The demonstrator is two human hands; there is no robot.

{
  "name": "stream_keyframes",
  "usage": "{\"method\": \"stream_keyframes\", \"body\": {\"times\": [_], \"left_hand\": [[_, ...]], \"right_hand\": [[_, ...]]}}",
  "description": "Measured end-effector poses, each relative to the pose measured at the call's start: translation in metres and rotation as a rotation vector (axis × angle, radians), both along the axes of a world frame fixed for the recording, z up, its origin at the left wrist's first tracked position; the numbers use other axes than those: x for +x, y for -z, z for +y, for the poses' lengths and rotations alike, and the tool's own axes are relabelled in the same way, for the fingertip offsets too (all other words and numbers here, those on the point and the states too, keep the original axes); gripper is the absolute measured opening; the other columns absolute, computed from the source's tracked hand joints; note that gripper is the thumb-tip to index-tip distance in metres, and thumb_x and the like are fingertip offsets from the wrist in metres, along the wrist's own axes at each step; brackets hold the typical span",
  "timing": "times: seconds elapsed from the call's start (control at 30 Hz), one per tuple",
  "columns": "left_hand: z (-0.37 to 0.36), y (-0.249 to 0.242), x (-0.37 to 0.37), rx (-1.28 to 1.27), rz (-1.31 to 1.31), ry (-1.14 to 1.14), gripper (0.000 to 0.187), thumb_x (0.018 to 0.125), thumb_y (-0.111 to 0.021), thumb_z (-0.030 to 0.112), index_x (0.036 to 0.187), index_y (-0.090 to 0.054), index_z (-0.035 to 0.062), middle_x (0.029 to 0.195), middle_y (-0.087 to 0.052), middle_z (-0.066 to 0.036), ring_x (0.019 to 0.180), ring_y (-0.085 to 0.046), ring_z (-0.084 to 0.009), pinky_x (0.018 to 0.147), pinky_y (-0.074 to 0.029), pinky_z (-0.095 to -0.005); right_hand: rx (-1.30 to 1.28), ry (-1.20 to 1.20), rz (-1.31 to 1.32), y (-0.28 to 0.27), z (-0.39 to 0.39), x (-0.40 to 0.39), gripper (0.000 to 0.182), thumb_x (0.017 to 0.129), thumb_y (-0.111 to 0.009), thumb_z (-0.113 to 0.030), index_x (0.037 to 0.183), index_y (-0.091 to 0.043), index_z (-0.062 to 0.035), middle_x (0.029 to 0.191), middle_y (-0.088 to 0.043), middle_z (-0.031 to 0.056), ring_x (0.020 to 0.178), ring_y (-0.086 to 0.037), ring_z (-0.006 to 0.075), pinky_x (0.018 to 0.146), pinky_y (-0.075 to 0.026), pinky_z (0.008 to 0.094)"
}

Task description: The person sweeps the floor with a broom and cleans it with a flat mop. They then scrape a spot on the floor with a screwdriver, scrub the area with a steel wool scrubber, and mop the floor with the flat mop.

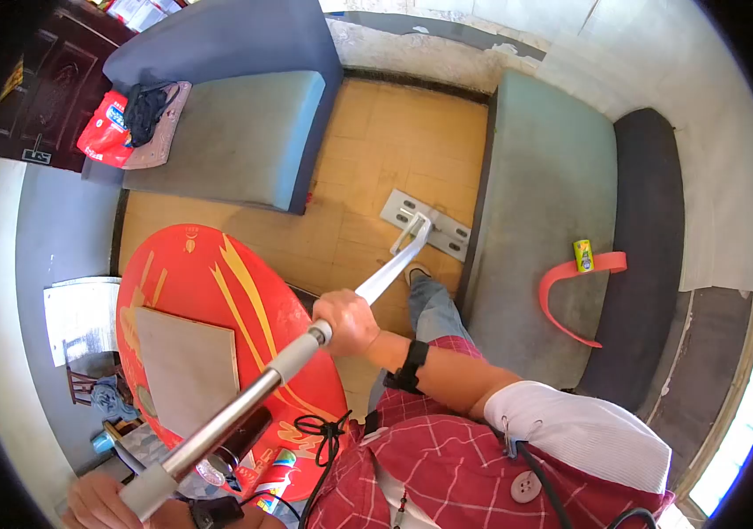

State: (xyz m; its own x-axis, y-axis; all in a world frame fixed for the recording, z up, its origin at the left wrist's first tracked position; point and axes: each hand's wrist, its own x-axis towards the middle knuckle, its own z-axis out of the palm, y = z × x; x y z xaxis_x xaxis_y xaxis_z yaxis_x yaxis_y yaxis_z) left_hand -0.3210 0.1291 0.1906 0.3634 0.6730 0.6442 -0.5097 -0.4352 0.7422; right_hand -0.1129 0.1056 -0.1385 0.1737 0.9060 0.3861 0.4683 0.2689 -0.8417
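A flat mop with a long silver pole [226, 419] slants from the lower left down to the floor. Its grey plate [401, 204] lies on the floor beside the right-hand sofa. My right hand [345, 322] is closed around the pole's white lower section, just past a grey collar. At the lower left, my left hand [99, 502] is wrapped round the pole's grey end grip, partly cut off by the frame edge. The pole passes above a red oval table [262, 300], which bears a flat beige board [187, 361].
A grey-green sofa [544, 167] on the right holds a yellow-green can [582, 256] and a curved pink strip [552, 304]. Another sofa [235, 123] at upper left carries a red bag [105, 132]. A red can [275, 476] stands near my body. Tan floor [385, 115] lies between the sofas.
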Motion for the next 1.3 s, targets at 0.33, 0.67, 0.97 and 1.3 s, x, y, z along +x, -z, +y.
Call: {"method": "stream_keyframes", "body": {"times": [0.33, 0.67, 0.97, 1.3], "left_hand": [[-0.015, 0.030, 0.057, 0.091, -0.244, -0.050, 0.021, 0.072, -0.062, 0.010, 0.061, -0.044, 0.0100, 0.047, -0.050, 0.002, 0.037, -0.049, -0.0060, 0.038, -0.046, -0.0203], [0.056, 0.130, 0.136, -0.141, -0.062, -0.460, 0.028, 0.076, -0.064, 0.012, 0.064, -0.038, 0.0147, 0.051, -0.038, 0.005, 0.048, -0.038, -0.0058, 0.055, -0.035, -0.0180], [0.044, 0.148, 0.121, -0.108, -0.023, -0.124, 0.027, 0.072, -0.068, 0.012, 0.065, -0.042, 0.0142, 0.051, -0.039, 0.005, 0.048, -0.038, -0.0069, 0.052, -0.037, -0.0220], [-0.005, 0.072, 0.014, -0.194, -0.142, 0.088, 0.029, 0.067, -0.068, 0.002, 0.058, -0.042, 0.0120, 0.044, -0.049, 0.002, 0.033, -0.045, -0.0050, 0.038, -0.044, -0.0190]], "right_hand": [[0.170, -0.173, -0.080, 0.019, 0.025, 0.068, 0.020, 0.053, -0.070, -0.017, 0.064, -0.053, -0.0164, 0.057, -0.051, 0.0022, 0.052, -0.053, 0.0245, 0.047, -0.040, 0.0368], [0.051, -0.114, -0.301, 0.099, 0.152, 0.208, 0.022, 0.054, -0.073, -0.019, 0.065, -0.054, -0.0168, 0.059, -0.057, 0.0038, 0.056, -0.056, 0.0274, 0.050, -0.044, 0.0384], [0.080, 0.132, -0.258, 0.107, 0.115, 0.184, 0.021, 0.060, -0.068, -0.012, 0.065, -0.048, -0.0103, 0.066, -0.054, 0.0093, 0.061, -0.053, 0.0319, 0.055, -0.043, 0.0396], [0.006, 0.298, -0.129, 0.053, -0.023, 0.057, 0.023, 0.058, -0.070, -0.014, 0.067, -0.049, -0.0102, 0.066, -0.053, 0.0106, 0.066, -0.053, 0.0332, 0.060, -0.042, 0.0423]]}}
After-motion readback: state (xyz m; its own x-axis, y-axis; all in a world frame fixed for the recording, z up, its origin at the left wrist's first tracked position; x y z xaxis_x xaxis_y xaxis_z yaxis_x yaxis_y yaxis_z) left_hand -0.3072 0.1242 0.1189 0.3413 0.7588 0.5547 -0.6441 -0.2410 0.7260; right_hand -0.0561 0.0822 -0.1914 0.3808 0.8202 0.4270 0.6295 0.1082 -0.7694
